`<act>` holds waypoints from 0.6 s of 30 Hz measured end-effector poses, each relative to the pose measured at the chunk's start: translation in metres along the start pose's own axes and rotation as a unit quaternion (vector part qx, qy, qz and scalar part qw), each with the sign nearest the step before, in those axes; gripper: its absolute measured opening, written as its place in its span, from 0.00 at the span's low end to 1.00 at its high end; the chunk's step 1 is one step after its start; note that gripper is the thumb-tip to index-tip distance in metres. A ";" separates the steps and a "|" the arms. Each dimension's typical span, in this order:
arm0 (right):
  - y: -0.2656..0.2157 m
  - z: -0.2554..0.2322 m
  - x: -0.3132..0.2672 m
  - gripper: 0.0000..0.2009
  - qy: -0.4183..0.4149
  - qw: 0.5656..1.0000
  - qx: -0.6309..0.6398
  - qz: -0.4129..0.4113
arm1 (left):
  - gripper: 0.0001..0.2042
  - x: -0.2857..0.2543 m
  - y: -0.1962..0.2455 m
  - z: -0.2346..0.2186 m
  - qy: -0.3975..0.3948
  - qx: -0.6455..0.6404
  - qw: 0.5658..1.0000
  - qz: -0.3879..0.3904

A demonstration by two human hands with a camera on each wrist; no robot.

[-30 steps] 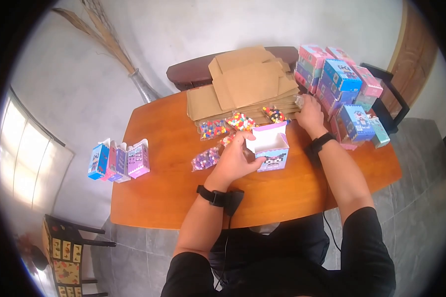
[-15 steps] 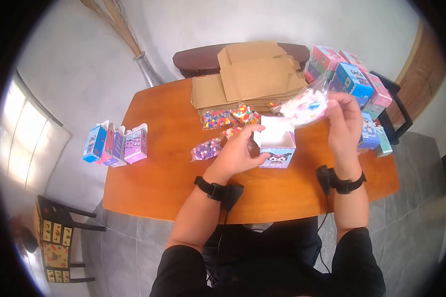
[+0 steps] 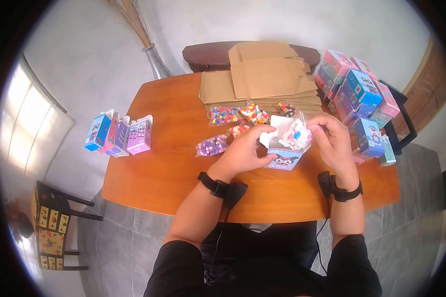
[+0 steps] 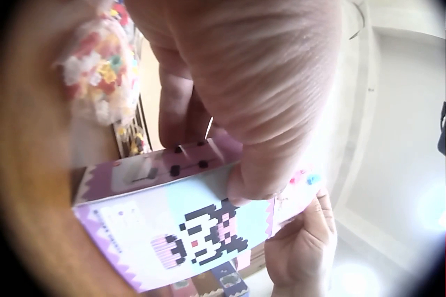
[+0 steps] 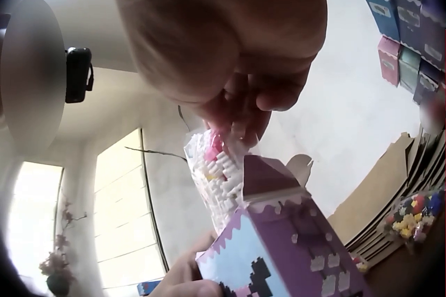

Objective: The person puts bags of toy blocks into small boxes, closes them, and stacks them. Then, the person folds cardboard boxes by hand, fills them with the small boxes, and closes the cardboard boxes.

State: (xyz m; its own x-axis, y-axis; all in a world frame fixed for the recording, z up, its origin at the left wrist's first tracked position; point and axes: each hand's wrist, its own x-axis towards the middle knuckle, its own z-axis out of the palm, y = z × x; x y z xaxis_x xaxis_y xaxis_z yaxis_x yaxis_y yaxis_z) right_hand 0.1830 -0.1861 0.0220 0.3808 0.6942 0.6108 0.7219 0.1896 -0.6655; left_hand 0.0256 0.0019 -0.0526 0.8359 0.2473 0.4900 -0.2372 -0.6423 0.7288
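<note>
Near, at centre, the hands are apart: left hand (image 3: 240,153) grips the box (image 3: 282,161); right hand (image 3: 334,141) pinches the bag of pieces (image 3: 296,134), judged part-way into the mouth. Seating it and closing flaps remain. Bare worktop (image 3: 143,173) at centre-left gives room. Beyond lie loose bags (image 3: 213,146); flattened cardboard (image 3: 262,76) bounds the back, stacked boxes (image 3: 364,91) the right, open-flapped boxes (image 3: 140,136) the left edge.

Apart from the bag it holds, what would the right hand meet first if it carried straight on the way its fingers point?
Probably the open box, at its rim or raised flap; the right hand holds the bag at its mouth, though the exact depth is unclear.
</note>
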 end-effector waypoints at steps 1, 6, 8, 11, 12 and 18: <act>0.004 0.002 -0.003 0.05 -0.019 0.998 0.041 0.032 | 0.32 0.000 -0.001 0.001 0.001 -0.009 1.000 0.007; 0.013 0.006 -0.005 0.12 -0.060 0.997 0.030 -0.041 | 0.41 0.000 0.000 0.002 -0.012 -0.081 0.997 -0.001; 0.025 0.011 -0.010 0.16 -0.033 0.992 0.114 0.036 | 0.45 0.000 0.002 0.003 -0.040 -0.126 0.991 -0.037; 0.035 0.012 -0.016 0.27 -0.047 0.952 0.247 0.177 | 0.46 0.000 0.004 0.007 -0.007 -0.210 0.977 0.031; 0.035 0.015 -0.016 0.29 -0.046 0.951 0.242 0.186 | 0.43 0.001 0.003 0.007 -0.027 -0.324 0.946 -0.017; 0.033 0.028 -0.021 0.34 -0.048 0.928 0.295 0.222 | 0.36 0.003 0.001 0.020 -0.003 -0.441 0.890 -0.115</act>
State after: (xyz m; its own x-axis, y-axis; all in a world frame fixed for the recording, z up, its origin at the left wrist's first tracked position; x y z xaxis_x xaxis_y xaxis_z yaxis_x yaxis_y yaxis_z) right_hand 0.1827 -0.1753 -0.0248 0.4922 0.8476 0.1982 0.0535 0.1978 -0.9788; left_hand 0.0377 -0.0129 -0.0602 0.9144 0.2938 0.2784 -0.3537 0.2453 0.9026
